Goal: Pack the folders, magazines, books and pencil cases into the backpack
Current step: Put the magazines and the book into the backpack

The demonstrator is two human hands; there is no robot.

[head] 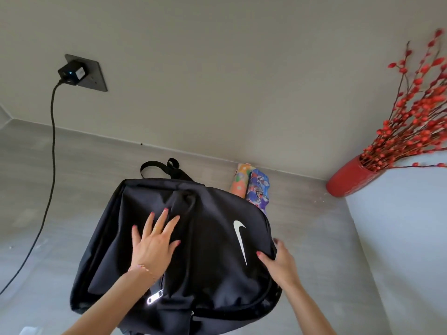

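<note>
**Backpack pressed flat, cases not yet packed**

Backpack [183,238] was seen lying front-up on the grey floor, near the wall. It was pressed by the left hand [154,243], fingers spread wide and straight. Its right edge was gripped by the right hand [278,259], fingers curled around the fabric. Two bright pencil cases [251,184] were left outside, just behind the bag. Whether anything was already inside could not be told; folders, magazines and books were nowhere seen.

The backpack [183,238] is matt black woven cloth with a glossy white logo [240,240] and a shiny metal-looking zip pull [154,296]. The floor [72,189] looks like smooth grey wood-grain. The vase [348,182] is glossy red.
</note>
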